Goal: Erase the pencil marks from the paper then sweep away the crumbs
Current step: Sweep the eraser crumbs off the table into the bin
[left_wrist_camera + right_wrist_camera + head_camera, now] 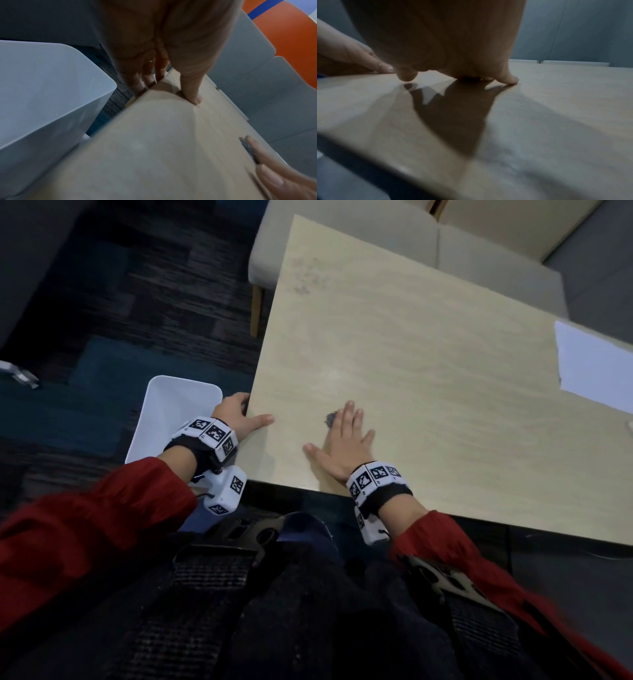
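Note:
A small pile of dark eraser crumbs (330,419) lies on the light wooden table (428,364), close to its front left corner. My right hand (346,436) lies flat on the tabletop with fingers straight, and its left side touches the pile. In the left wrist view the crumbs (248,150) sit against those fingers (267,161). My left hand (239,412) holds the table's left edge, thumb (192,93) on top and fingers down the side. The white paper (596,368) lies at the table's right edge. A faint grey smudge (308,278) marks the far left of the table.
A white bin (178,412) stands on the carpet right beside the table's left edge, under my left hand, its opening (42,94) facing up. Pale upholstered seats (376,244) stand beyond the table's far side. My lap is below the near edge.

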